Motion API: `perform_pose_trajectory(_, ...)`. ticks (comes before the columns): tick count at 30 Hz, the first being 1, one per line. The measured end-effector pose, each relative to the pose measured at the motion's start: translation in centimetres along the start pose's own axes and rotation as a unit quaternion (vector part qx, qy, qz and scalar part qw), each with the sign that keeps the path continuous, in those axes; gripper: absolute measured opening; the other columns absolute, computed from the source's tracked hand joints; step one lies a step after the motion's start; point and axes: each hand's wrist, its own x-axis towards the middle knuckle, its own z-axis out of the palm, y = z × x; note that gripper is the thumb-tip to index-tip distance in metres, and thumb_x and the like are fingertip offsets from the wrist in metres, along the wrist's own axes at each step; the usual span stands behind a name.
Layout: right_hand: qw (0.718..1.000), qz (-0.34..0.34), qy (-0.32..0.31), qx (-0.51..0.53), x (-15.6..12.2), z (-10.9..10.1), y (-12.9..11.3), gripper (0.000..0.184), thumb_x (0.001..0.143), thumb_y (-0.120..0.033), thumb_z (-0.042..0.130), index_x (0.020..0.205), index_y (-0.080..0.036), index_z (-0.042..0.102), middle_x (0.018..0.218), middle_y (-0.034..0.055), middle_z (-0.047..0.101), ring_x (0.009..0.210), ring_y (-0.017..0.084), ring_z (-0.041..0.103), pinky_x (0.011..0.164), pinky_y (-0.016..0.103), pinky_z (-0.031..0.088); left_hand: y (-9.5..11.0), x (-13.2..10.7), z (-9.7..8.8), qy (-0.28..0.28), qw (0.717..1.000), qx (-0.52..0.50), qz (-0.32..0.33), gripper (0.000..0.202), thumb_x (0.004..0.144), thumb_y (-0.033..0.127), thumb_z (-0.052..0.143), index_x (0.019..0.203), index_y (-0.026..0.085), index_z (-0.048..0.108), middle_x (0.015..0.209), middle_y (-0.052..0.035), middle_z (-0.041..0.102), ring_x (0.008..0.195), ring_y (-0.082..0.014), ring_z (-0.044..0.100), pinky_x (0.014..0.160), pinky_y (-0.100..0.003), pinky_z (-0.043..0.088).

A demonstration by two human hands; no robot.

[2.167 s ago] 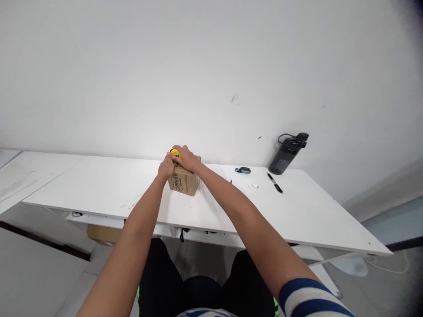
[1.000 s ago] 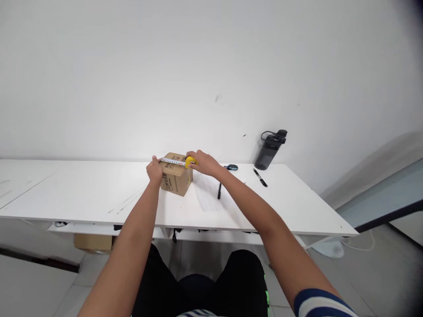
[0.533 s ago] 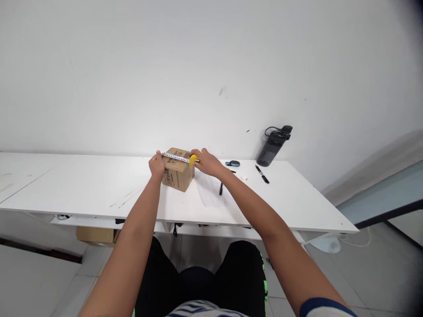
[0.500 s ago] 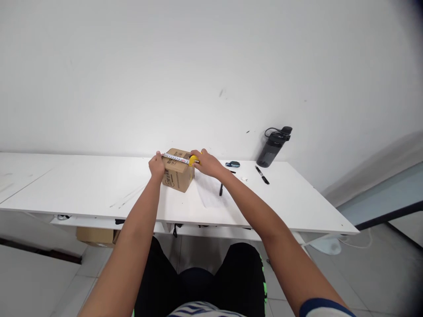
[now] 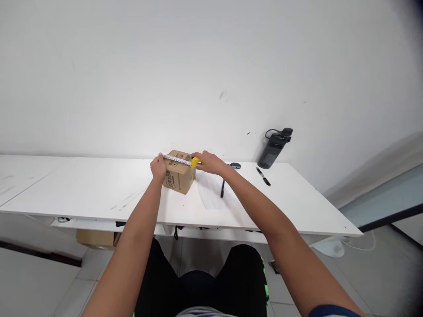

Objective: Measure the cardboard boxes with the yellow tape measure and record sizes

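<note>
A small brown cardboard box (image 5: 177, 181) with dark printing stands on the white table (image 5: 99, 189). Across its top runs the white blade of a tape measure (image 5: 192, 163), whose case is yellow. My left hand (image 5: 158, 167) is closed at the box's left edge, with thumb and fingers on the blade's end. At the right edge, my right hand (image 5: 208, 162) grips the yellow case. A white sheet of paper (image 5: 211, 200) lies to the right of the box, partly under my right forearm, with a black pen (image 5: 222, 188) on it.
A dark water bottle (image 5: 272, 149) stands near the wall at the right, with a black marker (image 5: 263, 176) before it. Beside my right forearm lies a small dark object (image 5: 235, 165). Under the table at left is another cardboard box (image 5: 95, 238).
The view has shifted slightly. Both hands stay at the box's edges with the tape stretched across its top; my right forearm now covers more of the small things behind it.
</note>
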Motion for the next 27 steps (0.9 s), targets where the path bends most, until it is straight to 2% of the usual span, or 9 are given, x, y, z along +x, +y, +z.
perform_pose_trajectory(12,0.999,-0.023,0.003,0.022,0.2,0.3,0.5,0.044,0.088,-0.035,0.060,0.130,-0.030,0.048,0.103,0.0062,0.057,0.081,0.020,0.059,0.072,0.031,0.044,0.6,-0.6,-0.1,-0.006,1.000,0.007,0.006,0.045,0.095,0.054,0.046,0.079,0.020,0.070,0.081,-0.0065,0.068,0.076,-0.0201,0.056,0.074,-0.032,0.043)
perform_pose_trajectory(16,0.999,-0.015,0.010,0.031,-0.1,0.3,0.4,0.048,0.088,-0.034,0.059,0.134,-0.030,0.047,0.107,0.0072,0.057,0.084,0.021,0.061,0.075,0.032,0.047,0.8,-0.7,-0.2,-0.006,1.000,0.011,0.006,0.044,0.095,0.053,0.046,0.079,0.020,0.069,0.082,-0.0064,0.068,0.076,-0.0200,0.056,0.075,-0.032,0.043)
perform_pose_trajectory(18,0.999,-0.013,0.016,0.032,-0.2,0.1,0.2,0.060,0.087,-0.033,0.060,0.144,-0.031,0.040,0.111,0.0083,0.058,0.088,0.022,0.062,0.077,0.033,0.047,0.9,-0.8,-0.3,-0.004,1.000,0.009,0.002,0.044,0.095,0.053,0.046,0.076,0.020,0.067,0.079,-0.0059,0.066,0.075,-0.0199,0.055,0.074,-0.032,0.042)
perform_pose_trajectory(20,0.998,-0.019,0.031,0.052,0.0,-0.1,-0.2,0.078,0.086,-0.033,0.062,0.154,-0.031,0.024,0.113,0.0077,0.062,0.092,0.023,0.063,0.079,0.033,0.048,0.9,-0.7,-0.3,-0.001,1.000,0.007,0.001,0.043,0.095,0.053,0.047,0.072,0.021,0.064,0.074,-0.0048,0.063,0.073,-0.0195,0.054,0.073,-0.032,0.042)
perform_pose_trajectory(22,0.995,-0.021,0.059,0.077,0.7,0.1,-0.9,0.092,0.084,-0.036,0.064,0.158,-0.029,0.011,0.111,0.0062,0.066,0.093,0.024,0.064,0.080,0.034,0.049,1.0,-0.7,-0.3,0.006,1.000,0.009,-0.002,0.042,0.094,0.052,0.050,0.068,0.021,0.060,0.070,-0.0034,0.060,0.071,-0.0189,0.051,0.071,-0.031,0.041)
perform_pose_trajectory(23,0.994,-0.016,0.075,0.083,1.3,0.5,-1.4,0.094,0.083,-0.038,0.064,0.158,-0.028,0.009,0.112,0.0061,0.067,0.094,0.025,0.064,0.080,0.035,0.049,1.0,-0.7,-0.4,0.008,1.000,0.008,-0.004,0.041,0.093,0.051,0.051,0.067,0.021,0.059,0.068,-0.0028,0.059,0.070,-0.0185,0.051,0.071,-0.031,0.041)
perform_pose_trajectory(27,0.989,0.014,0.116,0.089,4.7,3.0,-4.1,0.084,0.081,-0.043,0.065,0.152,-0.024,0.024,0.122,0.0096,0.066,0.100,0.029,0.065,0.083,0.039,0.050,1.2,-1.0,-0.6,0.007,1.000,-0.008,-0.016,0.037,0.092,0.048,0.053,0.068,0.020,0.059,0.067,-0.0014,0.058,0.068,-0.0173,0.050,0.070,-0.031,0.042)
